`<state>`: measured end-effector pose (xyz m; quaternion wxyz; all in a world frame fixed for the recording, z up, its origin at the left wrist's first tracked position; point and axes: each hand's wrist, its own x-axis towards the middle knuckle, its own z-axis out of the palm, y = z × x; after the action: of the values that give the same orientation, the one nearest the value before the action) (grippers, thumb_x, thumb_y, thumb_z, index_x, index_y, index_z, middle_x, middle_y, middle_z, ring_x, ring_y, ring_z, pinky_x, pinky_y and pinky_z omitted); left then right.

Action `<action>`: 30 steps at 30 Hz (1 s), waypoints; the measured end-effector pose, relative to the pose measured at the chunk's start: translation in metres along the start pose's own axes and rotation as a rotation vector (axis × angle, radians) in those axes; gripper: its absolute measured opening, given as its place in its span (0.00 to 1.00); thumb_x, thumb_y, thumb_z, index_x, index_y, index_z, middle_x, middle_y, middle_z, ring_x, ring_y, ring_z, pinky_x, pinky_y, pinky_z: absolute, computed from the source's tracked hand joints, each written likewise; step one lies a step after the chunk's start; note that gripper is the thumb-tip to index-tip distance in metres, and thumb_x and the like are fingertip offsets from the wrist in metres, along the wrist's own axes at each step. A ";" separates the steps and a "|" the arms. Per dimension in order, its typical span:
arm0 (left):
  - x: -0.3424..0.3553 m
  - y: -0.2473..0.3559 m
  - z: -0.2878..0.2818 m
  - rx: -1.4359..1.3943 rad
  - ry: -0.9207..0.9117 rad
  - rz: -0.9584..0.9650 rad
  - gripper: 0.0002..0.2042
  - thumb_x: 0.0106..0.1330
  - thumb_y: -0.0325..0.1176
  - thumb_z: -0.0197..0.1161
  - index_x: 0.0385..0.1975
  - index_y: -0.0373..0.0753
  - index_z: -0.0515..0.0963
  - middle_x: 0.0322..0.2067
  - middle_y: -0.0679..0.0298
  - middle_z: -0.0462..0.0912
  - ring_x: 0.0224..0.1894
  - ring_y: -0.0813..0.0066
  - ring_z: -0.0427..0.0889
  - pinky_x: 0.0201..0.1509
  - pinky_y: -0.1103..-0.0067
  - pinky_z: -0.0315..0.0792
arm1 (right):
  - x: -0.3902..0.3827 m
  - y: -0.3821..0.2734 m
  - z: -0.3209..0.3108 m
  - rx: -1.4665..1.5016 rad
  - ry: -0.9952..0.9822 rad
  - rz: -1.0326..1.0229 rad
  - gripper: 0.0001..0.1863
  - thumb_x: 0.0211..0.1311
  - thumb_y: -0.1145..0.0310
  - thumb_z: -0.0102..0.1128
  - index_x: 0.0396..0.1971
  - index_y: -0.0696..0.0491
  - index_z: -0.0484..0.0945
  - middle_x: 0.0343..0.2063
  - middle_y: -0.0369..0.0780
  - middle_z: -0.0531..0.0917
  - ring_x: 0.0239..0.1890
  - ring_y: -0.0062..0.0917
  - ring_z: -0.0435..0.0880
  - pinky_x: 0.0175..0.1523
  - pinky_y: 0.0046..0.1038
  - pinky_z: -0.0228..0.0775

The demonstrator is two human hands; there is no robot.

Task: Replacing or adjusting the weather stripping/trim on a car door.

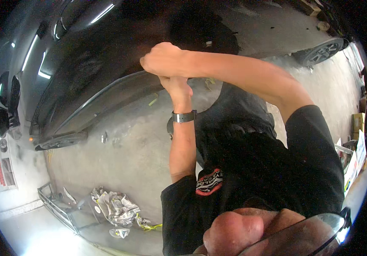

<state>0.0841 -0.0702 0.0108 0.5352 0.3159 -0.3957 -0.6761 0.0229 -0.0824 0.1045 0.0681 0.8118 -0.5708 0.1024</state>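
Although the overlapping hands (163, 59) cannot be judged open or closed, gentle movement is advised beside the black car (94, 64).

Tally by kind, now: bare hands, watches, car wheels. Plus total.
Hands: 2 (left hand, right hand)
Watch: 1
Car wheels: 2 (left wheel, right wheel)
Total: 5

The car (111, 51) and shirt (256, 175) are black, the chest badge (209, 182) red-and-white, the floor (128, 153) grey.
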 end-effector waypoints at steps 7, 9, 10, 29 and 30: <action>-0.009 0.012 0.017 -0.045 0.095 -0.102 0.20 0.68 0.33 0.56 0.54 0.31 0.59 0.43 0.55 0.74 0.37 0.71 0.79 0.32 0.78 0.79 | -0.004 0.010 -0.027 -0.066 0.376 0.042 0.09 0.47 0.71 0.59 0.26 0.59 0.71 0.17 0.47 0.79 0.22 0.41 0.83 0.25 0.37 0.75; -0.009 0.014 0.020 -0.025 0.141 -0.147 0.23 0.68 0.34 0.56 0.56 0.31 0.56 0.47 0.53 0.73 0.41 0.67 0.80 0.36 0.74 0.81 | -0.007 0.016 -0.034 0.138 0.338 0.137 0.07 0.52 0.72 0.56 0.28 0.59 0.69 0.19 0.47 0.79 0.20 0.44 0.80 0.25 0.36 0.74; -0.008 0.014 0.019 -0.019 0.144 -0.166 0.22 0.68 0.34 0.57 0.55 0.31 0.57 0.47 0.53 0.73 0.41 0.68 0.80 0.36 0.74 0.81 | -0.010 0.018 -0.036 0.259 0.311 0.230 0.06 0.54 0.73 0.54 0.28 0.59 0.69 0.20 0.47 0.79 0.20 0.45 0.78 0.26 0.36 0.73; -0.001 0.009 0.007 0.252 0.013 -0.108 0.28 0.60 0.34 0.67 0.57 0.36 0.60 0.47 0.65 0.71 0.44 0.80 0.75 0.41 0.82 0.72 | -0.045 0.017 0.001 1.679 0.587 0.319 0.09 0.66 0.70 0.44 0.33 0.59 0.71 0.26 0.38 0.78 0.30 0.22 0.78 0.36 0.25 0.74; -0.006 0.010 0.008 0.285 0.018 -0.135 0.29 0.60 0.33 0.67 0.58 0.36 0.59 0.47 0.65 0.71 0.43 0.80 0.75 0.41 0.82 0.72 | -0.046 0.020 0.000 1.609 0.587 0.271 0.08 0.65 0.70 0.45 0.33 0.59 0.71 0.25 0.38 0.77 0.29 0.22 0.77 0.35 0.26 0.73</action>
<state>0.0835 -0.0638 0.0229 0.4420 0.4203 -0.4608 -0.6447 -0.0111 -0.0471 0.0926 -0.3952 0.4791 -0.3759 0.6878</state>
